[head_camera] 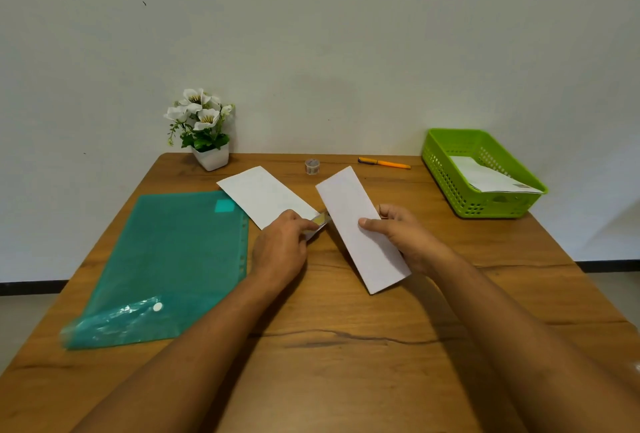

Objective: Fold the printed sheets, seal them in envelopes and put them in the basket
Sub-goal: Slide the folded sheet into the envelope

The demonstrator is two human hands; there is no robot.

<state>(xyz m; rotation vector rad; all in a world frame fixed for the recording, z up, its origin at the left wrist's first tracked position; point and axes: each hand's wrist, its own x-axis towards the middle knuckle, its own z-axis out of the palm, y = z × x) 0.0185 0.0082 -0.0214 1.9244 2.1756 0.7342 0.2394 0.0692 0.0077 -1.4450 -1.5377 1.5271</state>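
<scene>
Head view: the right hand (398, 231) grips a folded sheet (360, 224) near its middle, thumb across the front and fingers behind, holding it tilted up off the table (346, 346). Just beside it, the left hand (280, 249) pinches a small yellowish strip (320, 219) at the near end of a white envelope (263, 195) lying flat; whether that strip is the envelope's flap or a separate piece cannot be told. Left of the envelope lies a green folder (166, 259). Along the far edge stand a flower pot (207, 127), a small jar (312, 167) and an orange pen (384, 163). At far right, the green basket (491, 205) already holds one sealed letter (491, 178). The step looks like insertion: next the sheet's end must be lined up with the envelope's mouth and slid in squarely.
</scene>
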